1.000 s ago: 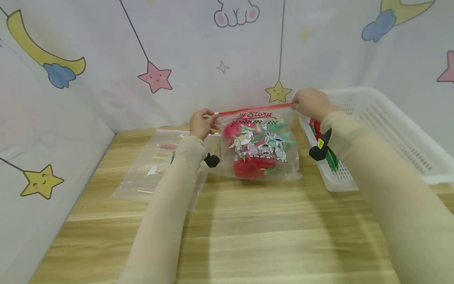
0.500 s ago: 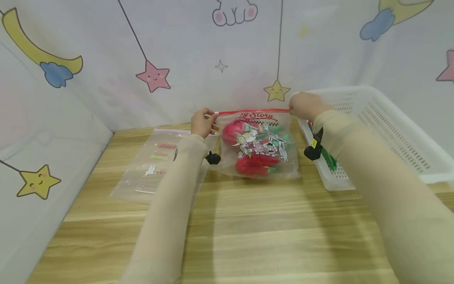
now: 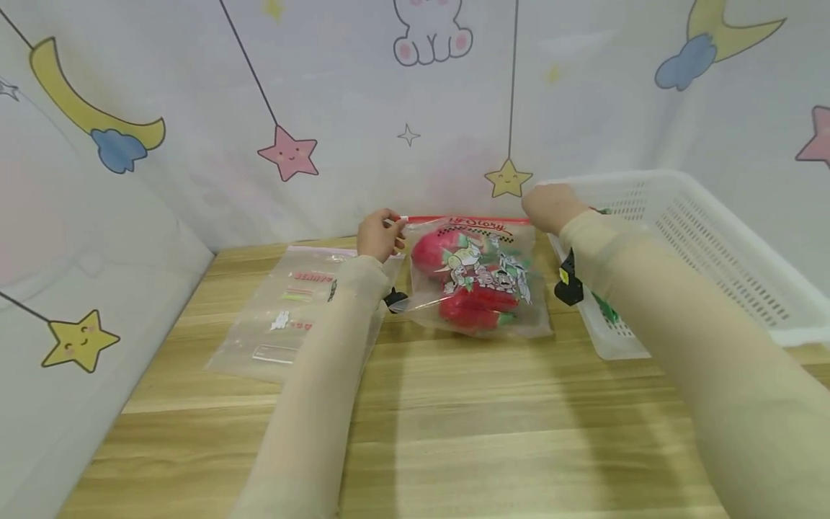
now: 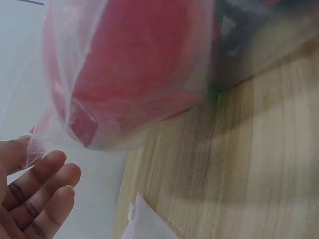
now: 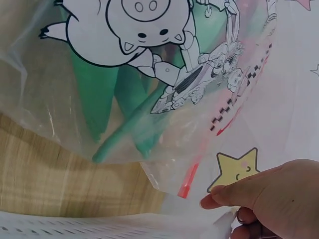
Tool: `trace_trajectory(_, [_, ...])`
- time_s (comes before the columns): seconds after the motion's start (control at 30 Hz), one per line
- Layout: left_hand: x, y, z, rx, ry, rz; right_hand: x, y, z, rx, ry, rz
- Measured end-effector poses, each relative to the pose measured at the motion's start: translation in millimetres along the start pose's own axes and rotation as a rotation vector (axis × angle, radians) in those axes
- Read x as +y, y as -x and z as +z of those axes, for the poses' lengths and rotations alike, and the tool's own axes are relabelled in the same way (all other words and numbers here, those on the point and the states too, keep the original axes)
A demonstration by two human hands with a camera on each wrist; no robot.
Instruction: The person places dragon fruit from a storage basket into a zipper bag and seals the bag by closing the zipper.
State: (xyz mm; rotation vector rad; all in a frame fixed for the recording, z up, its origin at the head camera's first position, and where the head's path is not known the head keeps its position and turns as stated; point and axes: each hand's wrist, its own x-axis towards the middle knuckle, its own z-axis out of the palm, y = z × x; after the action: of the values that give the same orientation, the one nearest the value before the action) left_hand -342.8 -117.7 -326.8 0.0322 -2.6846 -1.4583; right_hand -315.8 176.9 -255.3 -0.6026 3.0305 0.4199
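Note:
A clear zip bag (image 3: 431,281) with a red zip strip and printed cartoon figures stands on the table. Inside are red rounded things (image 4: 139,64) with green leaf-like parts (image 5: 94,99); their exact kind is unclear through the plastic. At the bag's upper left corner, my left hand (image 3: 380,234) pinches the edge between thumb and index finger, the other fingers loosely bent. My right hand (image 5: 279,199) is beside the upper right corner. Its thumb is extended, a small gap from the end of the red strip, and its partly hidden fingers hold nothing visible.
Left of the bag, another clear zip bag (image 3: 259,328) lies flat, partly under my left forearm. A white perforated basket (image 3: 720,238) stands at the right, with red and green things partly behind my right arm. A patterned wall backdrop (image 3: 363,94) rises behind the table.
The bag's right upper end has sunk, and my right hand has come off that corner. My left hand keeps its pinch on the left corner. The head view has tilted slightly.

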Motion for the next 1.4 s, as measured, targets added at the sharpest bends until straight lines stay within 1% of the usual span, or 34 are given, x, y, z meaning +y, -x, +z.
trace_trajectory(0.13, [3.8, 3.2, -3.7, -0.003, -0.031, 0.007, 0.4, 1.8, -4.6, -0.009, -0.031, -0.005])
trace_trajectory(0.2, [7.0, 6.7, -7.4, -0.006, -0.071, 0.013, 2.9, 3.4, -5.4, -0.008, -0.078, -0.005])
trace_trajectory(0.3, [14.2, 13.2, -16.7, -0.003, -0.153, 0.037, 6.5, 8.1, -7.5, -0.001, -0.164, 0.002])
trace_trajectory(0.37, [20.9, 17.8, -25.5, 0.000, -0.185, 0.068, 8.3, 12.1, -9.8, 0.006, -0.215, 0.015])
trace_trajectory(0.4, [24.5, 19.9, -30.2, 0.004, -0.189, 0.090, 8.6, 14.6, -11.7, 0.005, -0.238, 0.024])
trace_trajectory(0.47, [29.5, 24.1, -38.9, 0.012, -0.169, 0.130, 7.8, 20.0, -15.0, 0.007, -0.278, 0.045])
trace_trajectory(0.6, [36.0, 30.8, -56.0, 0.026, -0.078, 0.189, 3.9, 31.4, -23.8, 0.036, -0.339, 0.081])
trace_trajectory(0.7, [38.5, 36.4, -67.2, 0.044, -0.038, 0.222, -0.4, 39.3, -30.5, 0.083, -0.378, 0.091])
trace_trajectory(0.77, [40.1, 40.9, -73.1, 0.054, -0.032, 0.246, -3.6, 44.2, -34.5, 0.118, -0.405, 0.093])
trace_trajectory(0.9, [42.7, 54.7, -81.5, 0.049, -0.020, 0.298, -14.7, 58.0, -41.3, 0.196, -0.503, 0.091])
trace_trajectory(1.03, [39.9, 73.1, -87.8, 0.008, -0.009, 0.347, -32.5, 72.6, -40.3, 0.302, -0.601, 0.044])
trace_trajectory(1.13, [36.7, 85.7, -91.3, -0.022, 0.014, 0.390, -43.6, 81.0, -35.4, 0.386, -0.644, -0.010])
trace_trajectory(1.27, [30.3, 101.5, -96.6, -0.039, 0.039, 0.441, -59.0, 90.3, -29.4, 0.487, -0.703, -0.076])
trace_trajectory(1.33, [25.6, 109.5, -99.1, -0.045, 0.040, 0.465, -68.4, 94.9, -25.5, 0.521, -0.723, -0.105])
trace_trajectory(1.4, [20.2, 117.6, -100.7, -0.053, 0.034, 0.481, -78.5, 98.9, -20.6, 0.534, -0.742, -0.134])
